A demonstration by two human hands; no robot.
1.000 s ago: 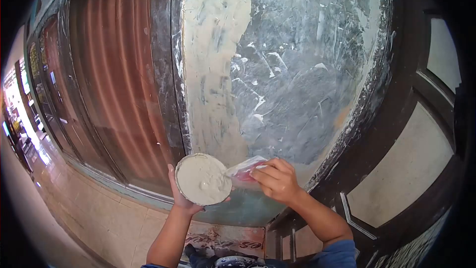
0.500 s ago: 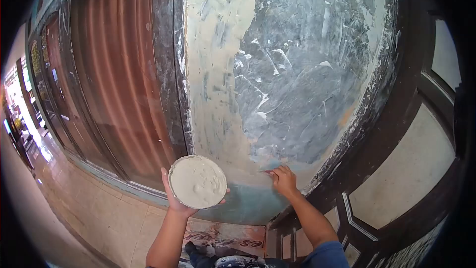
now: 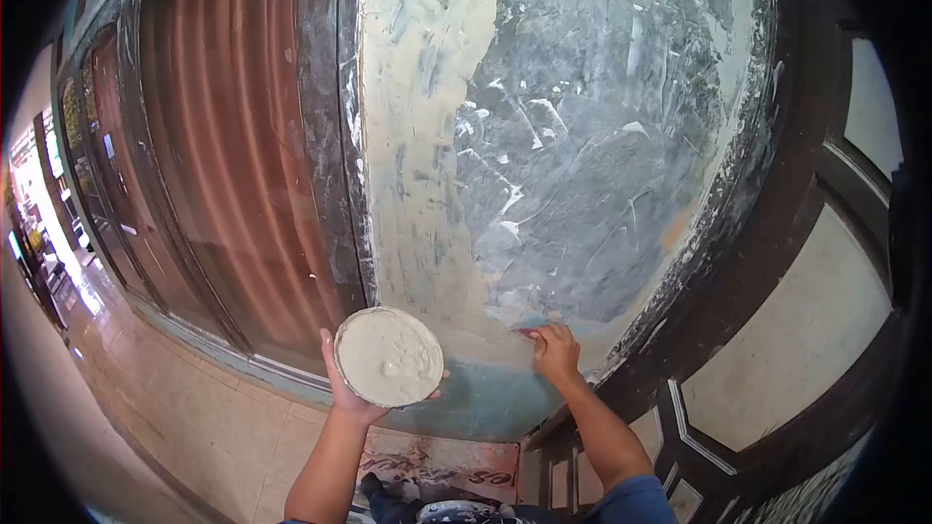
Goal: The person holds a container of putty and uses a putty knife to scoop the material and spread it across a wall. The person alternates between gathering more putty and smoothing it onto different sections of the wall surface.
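My left hand (image 3: 346,398) supports a round bowl (image 3: 364,399) from below, its fingers wrapped around the sides. Smooth off-white putty (image 3: 386,354) fills the bowl, with a small lump and ridges on its surface. Against the lower part of the wall (image 3: 592,204), my right hand (image 3: 557,353) pinches a small putty knife (image 3: 527,332) with a reddish handle. Its blade is hard to make out at the wall surface. A beige putty strip (image 3: 417,223) runs down the wall's left side and along the bottom, beside grey, white-streaked plaster. Below it shows a blue-green band (image 3: 476,398).
On the left stands a dark-framed window (image 3: 325,136) with a reddish-brown curtain (image 3: 228,136) behind it. A dark panelled door (image 3: 738,359) closes in on the right. Underfoot lies a printed sheet (image 3: 442,456) on the tiled floor (image 3: 218,417).
The bowl in my left hand has shifted very slightly downward in view. My right hand stays at nearly the same spot on the wall, with the knife handle showing a little more.
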